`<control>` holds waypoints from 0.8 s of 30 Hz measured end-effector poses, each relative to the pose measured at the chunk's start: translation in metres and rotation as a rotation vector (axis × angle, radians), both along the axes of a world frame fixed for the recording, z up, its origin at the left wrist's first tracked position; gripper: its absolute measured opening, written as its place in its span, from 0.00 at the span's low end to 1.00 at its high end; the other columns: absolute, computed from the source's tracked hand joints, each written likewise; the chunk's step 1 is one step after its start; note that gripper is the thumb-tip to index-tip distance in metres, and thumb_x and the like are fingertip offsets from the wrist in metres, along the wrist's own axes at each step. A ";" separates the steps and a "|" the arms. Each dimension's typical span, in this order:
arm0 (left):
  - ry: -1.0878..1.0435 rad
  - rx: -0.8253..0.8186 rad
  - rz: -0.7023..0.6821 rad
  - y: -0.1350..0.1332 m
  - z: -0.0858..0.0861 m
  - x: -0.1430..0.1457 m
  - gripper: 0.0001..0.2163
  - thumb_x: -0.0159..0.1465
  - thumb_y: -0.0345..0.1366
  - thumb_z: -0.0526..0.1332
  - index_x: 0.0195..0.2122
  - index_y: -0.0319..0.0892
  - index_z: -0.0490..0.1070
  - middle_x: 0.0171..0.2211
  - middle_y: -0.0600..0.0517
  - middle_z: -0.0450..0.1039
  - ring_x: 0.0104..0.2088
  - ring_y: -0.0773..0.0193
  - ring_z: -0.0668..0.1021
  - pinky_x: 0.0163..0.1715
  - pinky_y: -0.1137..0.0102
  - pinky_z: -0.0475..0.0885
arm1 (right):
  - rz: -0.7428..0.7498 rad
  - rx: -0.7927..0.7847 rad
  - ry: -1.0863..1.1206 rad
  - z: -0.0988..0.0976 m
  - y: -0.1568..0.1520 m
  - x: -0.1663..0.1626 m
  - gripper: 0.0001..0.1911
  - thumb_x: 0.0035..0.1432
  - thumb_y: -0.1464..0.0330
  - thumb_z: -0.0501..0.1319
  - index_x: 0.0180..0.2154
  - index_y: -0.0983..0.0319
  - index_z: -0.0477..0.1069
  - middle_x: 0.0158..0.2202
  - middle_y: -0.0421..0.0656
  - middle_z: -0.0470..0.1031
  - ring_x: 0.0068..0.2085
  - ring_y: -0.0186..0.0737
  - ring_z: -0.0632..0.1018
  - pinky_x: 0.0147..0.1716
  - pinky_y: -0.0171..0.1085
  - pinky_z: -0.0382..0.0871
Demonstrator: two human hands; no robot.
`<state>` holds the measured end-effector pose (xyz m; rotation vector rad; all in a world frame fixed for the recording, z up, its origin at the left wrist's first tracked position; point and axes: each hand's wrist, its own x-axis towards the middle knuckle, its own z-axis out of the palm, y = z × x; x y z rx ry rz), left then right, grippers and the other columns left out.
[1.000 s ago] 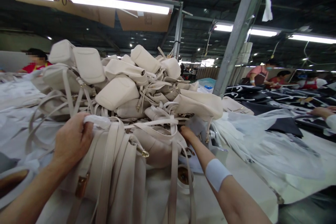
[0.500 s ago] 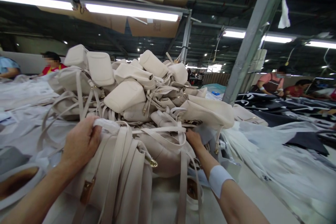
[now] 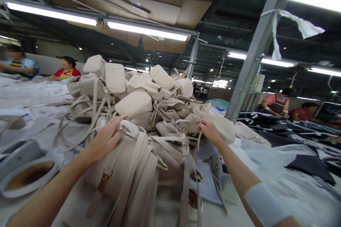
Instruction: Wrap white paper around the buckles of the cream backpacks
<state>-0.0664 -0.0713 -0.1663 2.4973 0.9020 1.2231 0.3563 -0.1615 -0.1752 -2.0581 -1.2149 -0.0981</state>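
Note:
A big heap of cream leather bags (image 3: 138,99) with long straps covers the table in front of me. My left hand (image 3: 105,138) lies on the top of the nearest bag (image 3: 125,173), fingers stretched forward and touching its white rolled edge. My right hand (image 3: 209,131) is raised at the right side of the heap, fingers pinched on a thin cream strap (image 3: 198,142) that hangs down from it. A white band is round my right forearm (image 3: 262,204).
A round white dish with brown residue (image 3: 26,177) sits at the left. A grey steel post (image 3: 253,53) rises right of the heap. White plastic sheets (image 3: 287,181) and dark bags (image 3: 293,131) cover the right table. Other people work at the far left and far right.
My left hand let go its grip on the bag's edge and now lies flatter. My right hand rose from under the heap and pinched a strap. The view tilted up and left.

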 end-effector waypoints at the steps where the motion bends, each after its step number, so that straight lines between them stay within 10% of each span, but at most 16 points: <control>1: -0.018 -0.048 -0.045 -0.003 0.004 -0.004 0.25 0.63 0.41 0.49 0.58 0.38 0.67 0.58 0.42 0.71 0.59 0.51 0.72 0.60 0.59 0.65 | 0.061 0.032 0.051 0.006 -0.006 -0.013 0.15 0.59 0.71 0.51 0.42 0.63 0.75 0.32 0.43 0.77 0.28 0.35 0.75 0.28 0.32 0.69; 6: -0.100 -0.236 -0.161 -0.017 0.016 -0.021 0.20 0.66 0.46 0.49 0.47 0.43 0.76 0.53 0.46 0.76 0.54 0.53 0.74 0.57 0.61 0.66 | 0.596 0.245 0.908 0.018 -0.049 -0.101 0.15 0.59 0.57 0.61 0.39 0.62 0.74 0.25 0.36 0.67 0.16 0.24 0.51 0.10 0.27 0.44; 11: -0.175 -0.373 -0.263 -0.016 0.014 -0.031 0.15 0.63 0.48 0.56 0.34 0.42 0.73 0.32 0.52 0.74 0.37 0.60 0.73 0.41 0.68 0.67 | 0.833 0.214 1.459 0.008 -0.102 -0.211 0.20 0.45 0.65 0.76 0.41 0.59 0.76 0.28 0.36 0.68 0.19 0.24 0.58 0.13 0.25 0.54; 17: -0.297 -0.617 -0.366 -0.005 0.008 -0.036 0.16 0.56 0.50 0.63 0.32 0.40 0.72 0.26 0.56 0.66 0.28 0.67 0.66 0.29 0.72 0.60 | 0.815 -0.097 1.859 -0.027 -0.126 -0.331 0.28 0.36 0.55 0.79 0.38 0.60 0.77 0.23 0.32 0.65 0.18 0.22 0.56 0.12 0.24 0.47; 24: -0.392 -0.708 -0.420 -0.015 0.016 -0.046 0.17 0.51 0.48 0.68 0.33 0.39 0.73 0.27 0.56 0.69 0.28 0.68 0.67 0.31 0.72 0.61 | 0.585 0.332 1.730 -0.038 -0.090 -0.372 0.34 0.28 0.67 0.81 0.43 0.60 0.77 0.41 0.44 0.80 0.22 0.23 0.68 0.13 0.23 0.55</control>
